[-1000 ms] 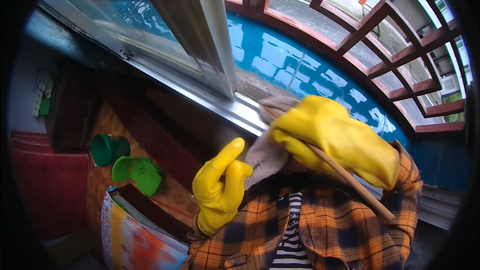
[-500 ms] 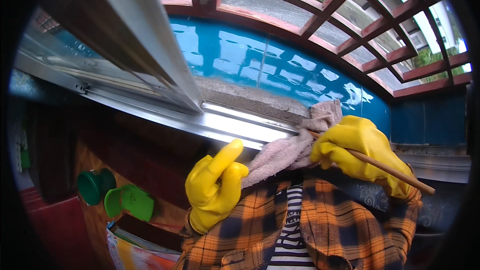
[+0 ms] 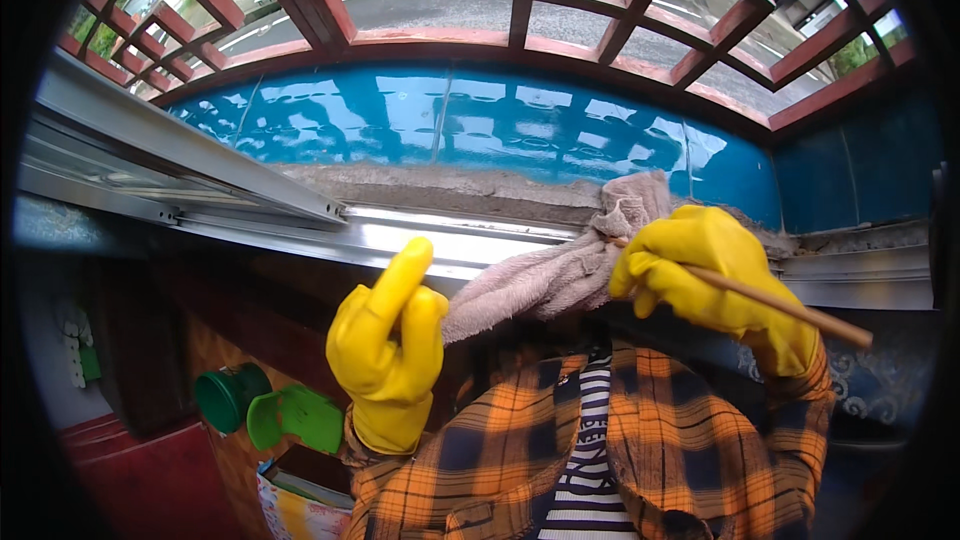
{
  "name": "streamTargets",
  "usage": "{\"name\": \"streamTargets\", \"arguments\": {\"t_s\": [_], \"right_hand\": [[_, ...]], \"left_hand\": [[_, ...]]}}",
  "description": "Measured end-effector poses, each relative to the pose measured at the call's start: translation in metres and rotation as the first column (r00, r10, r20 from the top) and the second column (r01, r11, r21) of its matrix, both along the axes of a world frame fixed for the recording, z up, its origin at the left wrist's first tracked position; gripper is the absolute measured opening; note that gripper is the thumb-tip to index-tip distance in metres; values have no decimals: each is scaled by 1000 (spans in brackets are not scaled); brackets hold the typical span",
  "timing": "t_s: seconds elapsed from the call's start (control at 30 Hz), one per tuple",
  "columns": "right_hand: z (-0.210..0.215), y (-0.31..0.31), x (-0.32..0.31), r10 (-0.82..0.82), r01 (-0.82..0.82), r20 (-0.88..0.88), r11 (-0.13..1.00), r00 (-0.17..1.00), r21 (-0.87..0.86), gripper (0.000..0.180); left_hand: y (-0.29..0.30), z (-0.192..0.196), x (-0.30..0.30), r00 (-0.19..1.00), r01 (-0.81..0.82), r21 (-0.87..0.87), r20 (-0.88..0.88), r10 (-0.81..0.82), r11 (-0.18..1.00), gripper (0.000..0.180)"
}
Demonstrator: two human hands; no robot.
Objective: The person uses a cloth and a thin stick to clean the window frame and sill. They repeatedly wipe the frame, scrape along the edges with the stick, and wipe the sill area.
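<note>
- Rag work at the window: I see the right hand point(image 3: 712, 275), in a yellow rubber glove, curled tight around a thin wooden stick point(image 3: 770, 302) whose tip is wrapped in a pinkish-grey cloth point(image 3: 560, 275).
- Cloth-covered tip sits at the far right of the aluminium window track point(image 3: 400, 235), against the gritty concrete sill point(image 3: 450, 185); the loose tail trails back toward the left hand point(image 3: 388, 345).
- Left hand is gloved too, fingers loosely folded, forefinger raised. I judge it pinches the cloth's tail, though the contact is hidden.
- To do this well, I'd keep the stick low and along the groove, so the wrapped tip stays down in the channel.
- Tail wants gentle tension, or the cloth may slip off the stick.
- Short strokes out of the corner should lift dirt rather than pack it in.
</note>
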State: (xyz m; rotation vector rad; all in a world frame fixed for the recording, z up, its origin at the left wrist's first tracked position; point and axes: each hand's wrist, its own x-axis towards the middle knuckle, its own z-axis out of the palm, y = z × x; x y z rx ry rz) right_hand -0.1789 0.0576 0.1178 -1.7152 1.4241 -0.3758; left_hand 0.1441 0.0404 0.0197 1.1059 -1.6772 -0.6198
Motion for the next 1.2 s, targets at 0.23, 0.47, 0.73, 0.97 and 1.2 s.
{"name": "streamTargets", "arguments": {"t_s": [0.23, 0.47, 0.73, 0.97, 1.2], "right_hand": [[-51, -44, 54, 349, -285, 216, 917, 912, -279, 20], [-43, -33, 66, 188, -185, -19, 937, 982, -296, 14], [-8, 39, 0, -85, 59, -95, 967, 992, -249, 20], [6, 106, -19, -558, 675, 461, 726, 690, -130, 41], [-10, 135, -36, -603, 683, 462, 731, 651, -8, 42]], "left_hand": [[20, 4, -2, 978, -144, 42, -149, 148, 989, 37], [15, 4, 0, 979, -111, 42, -168, 117, 993, 36], [-15, 9, -1, 992, 100, -12, 84, -99, 995, 44], [-63, 72, -27, 784, 493, -237, 538, -310, 837, 71], [-89, 49, -46, 636, 534, -299, 758, -142, 791, 24]]}}
